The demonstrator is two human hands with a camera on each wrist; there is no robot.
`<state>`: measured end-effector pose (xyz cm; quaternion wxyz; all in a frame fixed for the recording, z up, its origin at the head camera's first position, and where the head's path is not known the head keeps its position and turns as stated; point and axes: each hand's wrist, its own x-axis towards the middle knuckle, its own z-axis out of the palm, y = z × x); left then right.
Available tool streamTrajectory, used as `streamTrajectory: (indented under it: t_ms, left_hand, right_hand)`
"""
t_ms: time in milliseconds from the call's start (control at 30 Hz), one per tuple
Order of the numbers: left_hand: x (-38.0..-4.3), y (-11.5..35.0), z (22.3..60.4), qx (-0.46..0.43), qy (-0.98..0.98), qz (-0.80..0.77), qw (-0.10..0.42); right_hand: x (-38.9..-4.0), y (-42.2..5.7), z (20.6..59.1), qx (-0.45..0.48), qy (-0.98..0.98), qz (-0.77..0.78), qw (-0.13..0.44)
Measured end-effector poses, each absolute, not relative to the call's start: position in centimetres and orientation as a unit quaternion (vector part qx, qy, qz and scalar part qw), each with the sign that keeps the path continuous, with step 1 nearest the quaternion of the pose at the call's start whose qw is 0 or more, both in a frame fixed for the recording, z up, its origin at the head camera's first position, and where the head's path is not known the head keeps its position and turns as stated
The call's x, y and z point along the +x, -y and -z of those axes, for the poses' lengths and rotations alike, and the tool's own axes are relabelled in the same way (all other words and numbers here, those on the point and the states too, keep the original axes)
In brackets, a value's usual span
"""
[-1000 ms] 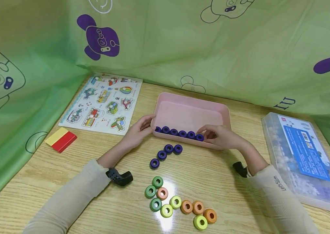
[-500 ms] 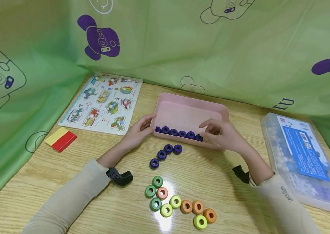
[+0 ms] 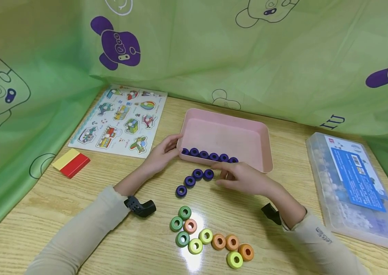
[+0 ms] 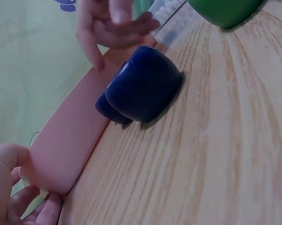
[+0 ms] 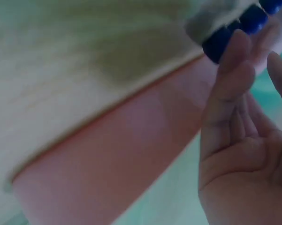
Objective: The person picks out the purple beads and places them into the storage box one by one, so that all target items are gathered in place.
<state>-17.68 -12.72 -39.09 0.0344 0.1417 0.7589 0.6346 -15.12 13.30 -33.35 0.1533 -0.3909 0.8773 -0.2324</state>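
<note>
Pink tray (image 3: 223, 133) sits mid-frame in the head view, its left end pinched by the left hand (image 3: 162, 154); the right hand (image 3: 243, 177), thumb and fingers parted, hovers near four dark-blue rings (image 3: 198, 178) below; six matching rings (image 3: 200, 154) line the inner lower edge.

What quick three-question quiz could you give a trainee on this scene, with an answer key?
1. Multiple choice: what colour are the rings inside the pink tray?
A) orange
B) dark purple
C) yellow

2. True or false: the left hand holds the left end of the tray.

3. Fill in the blank: on the table lie ___ green rings.

Key: 1. B; 2. true; 3. three.
</note>
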Motion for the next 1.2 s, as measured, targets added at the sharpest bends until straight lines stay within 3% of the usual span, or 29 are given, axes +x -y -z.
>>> streamTrajectory:
  t_ms: [667,933,1200]
  left_hand:
    - [-16.1,12.4,36.3,0.134,-0.759,-0.635,0.045]
    - [-16.2,12.5,36.6,0.136,-0.759,-0.635,0.047]
    - [-16.3,12.4,36.5,0.135,-0.758,-0.636,0.047]
  right_hand:
    - [-14.9,-12.6,35.0,-0.439,-0.852,0.206,0.197]
    - [-13.6,-13.7,34.6,-0.426,-0.839,0.231,0.246]
    - [-13.2,-16.8,34.0,-0.383,-0.861,0.275,0.189]
